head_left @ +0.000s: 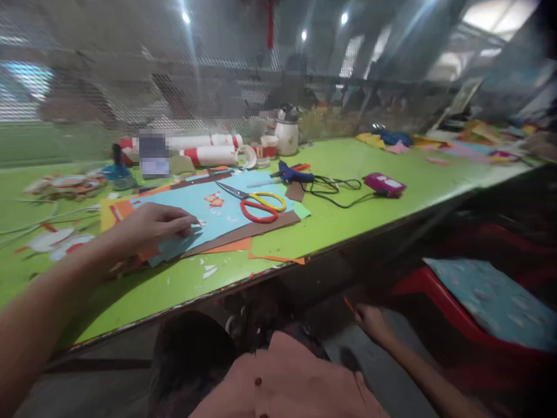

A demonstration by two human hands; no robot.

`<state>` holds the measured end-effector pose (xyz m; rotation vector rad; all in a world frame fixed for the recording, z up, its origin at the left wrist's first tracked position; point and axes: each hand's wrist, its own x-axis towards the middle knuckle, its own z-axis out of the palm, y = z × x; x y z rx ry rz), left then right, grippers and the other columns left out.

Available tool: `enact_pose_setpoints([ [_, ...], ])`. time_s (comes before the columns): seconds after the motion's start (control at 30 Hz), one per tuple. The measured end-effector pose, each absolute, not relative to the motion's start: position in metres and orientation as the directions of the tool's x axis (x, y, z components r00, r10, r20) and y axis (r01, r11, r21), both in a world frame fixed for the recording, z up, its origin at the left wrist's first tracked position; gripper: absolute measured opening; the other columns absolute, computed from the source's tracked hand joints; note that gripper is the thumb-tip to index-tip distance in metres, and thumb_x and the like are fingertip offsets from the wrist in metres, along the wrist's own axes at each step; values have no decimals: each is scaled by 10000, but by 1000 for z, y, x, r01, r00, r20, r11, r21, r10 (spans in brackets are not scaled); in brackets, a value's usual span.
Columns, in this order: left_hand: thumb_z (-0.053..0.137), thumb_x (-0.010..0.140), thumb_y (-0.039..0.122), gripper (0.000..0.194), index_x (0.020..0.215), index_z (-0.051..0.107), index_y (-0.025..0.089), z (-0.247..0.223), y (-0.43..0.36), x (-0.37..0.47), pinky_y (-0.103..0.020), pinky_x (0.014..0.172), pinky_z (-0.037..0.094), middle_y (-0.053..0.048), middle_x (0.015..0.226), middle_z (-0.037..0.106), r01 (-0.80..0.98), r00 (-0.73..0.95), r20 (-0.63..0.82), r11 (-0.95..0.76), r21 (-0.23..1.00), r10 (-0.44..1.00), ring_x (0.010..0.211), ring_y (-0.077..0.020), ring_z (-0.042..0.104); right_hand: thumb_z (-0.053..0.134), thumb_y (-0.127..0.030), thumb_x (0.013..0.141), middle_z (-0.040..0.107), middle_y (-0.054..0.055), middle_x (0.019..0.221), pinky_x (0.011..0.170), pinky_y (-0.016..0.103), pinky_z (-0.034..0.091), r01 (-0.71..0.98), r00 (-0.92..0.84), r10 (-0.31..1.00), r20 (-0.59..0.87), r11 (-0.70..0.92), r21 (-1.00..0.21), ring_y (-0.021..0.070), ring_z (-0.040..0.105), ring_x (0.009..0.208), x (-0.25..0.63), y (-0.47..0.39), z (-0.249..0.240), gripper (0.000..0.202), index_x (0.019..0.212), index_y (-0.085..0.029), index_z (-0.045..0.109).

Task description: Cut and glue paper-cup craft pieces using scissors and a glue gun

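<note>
My left hand (163, 225) rests over the light blue paper sheet (187, 194) on the table. Its fingers are pinched together, with a small white paper scrap (201, 223) at the tips. Below table height, to the right of my lap, my right hand (374, 323) is closed on a thin orange strip (349, 305). Scissors (257, 201) with one red and one yellow handle lie spread on the blue sheet. Left of their blades sits a small orange paper piece (214, 200). Brown paper (243, 232) and orange paper (228, 247) stick out underneath.
A blue glue gun (293, 173) lies behind the scissors, its black cord near a purple box (384, 184). Red-and-white tubes (211, 154) and a white jug (287, 132) stand along the back. A red stool (418, 281) with a patterned cover is at right.
</note>
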<state>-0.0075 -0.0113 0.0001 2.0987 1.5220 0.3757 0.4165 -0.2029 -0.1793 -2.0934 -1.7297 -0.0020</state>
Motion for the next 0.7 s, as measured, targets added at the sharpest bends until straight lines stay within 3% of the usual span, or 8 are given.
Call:
enact_pose_setpoints([
  [0.13, 604, 708, 610, 508, 944, 721, 176, 2, -12, -6, -284, 748, 440, -26, 779, 745, 786, 268, -59, -183, 590, 962, 806, -230, 634, 547, -273, 943, 656, 44, 961, 689, 328, 555, 957, 1, 915, 403, 116, -266, 151, 642, 784, 419, -206, -181, 181, 1049, -143, 616],
  [0.2, 608, 690, 631, 520, 907, 725, 173, 3, -14, -6, -288, 769, 437, -24, 794, 749, 780, 266, -53, -183, 598, 963, 817, -235, 635, 476, -162, 952, 661, 83, 858, 716, 357, 549, 945, -113, 865, 489, 245, -215, 183, 630, 799, 413, -216, -161, 162, 982, -123, 630],
  [0.37, 580, 726, 620, 488, 827, 728, 165, 9, -24, 1, -271, 731, 417, -17, 769, 732, 759, 306, 4, -247, 602, 952, 754, -206, 612, 566, -22, 843, 677, 130, 993, 839, 392, 541, 858, -374, 695, 613, 510, -54, 223, 609, 964, 381, -222, -83, 310, 1138, -113, 592],
  [0.4, 575, 744, 601, 467, 817, 726, 165, 10, -26, 3, -266, 719, 413, -16, 765, 727, 744, 312, 20, -258, 616, 950, 745, -199, 607, 591, -6, 818, 675, 167, 1018, 849, 412, 543, 816, -463, 612, 642, 576, 40, 245, 607, 984, 374, -218, -68, 344, 1156, -66, 585],
  [0.57, 557, 764, 581, 434, 714, 710, 178, 14, -35, 9, -278, 681, 424, -46, 704, 704, 668, 413, 56, -344, 660, 909, 715, -211, 607, 564, 15, 798, 688, 238, 994, 849, 444, 554, 643, -680, 396, 618, 727, 242, 311, 622, 983, 337, -189, -13, 320, 1113, 61, 599],
  [0.7, 555, 800, 523, 387, 709, 705, 178, 15, -42, 12, -272, 662, 436, -47, 698, 691, 590, 487, 114, -422, 688, 866, 700, -202, 605, 526, 8, 814, 715, 244, 918, 776, 441, 578, 587, -723, 296, 624, 740, 329, 322, 663, 880, 310, -168, 10, 251, 1030, 68, 639],
])
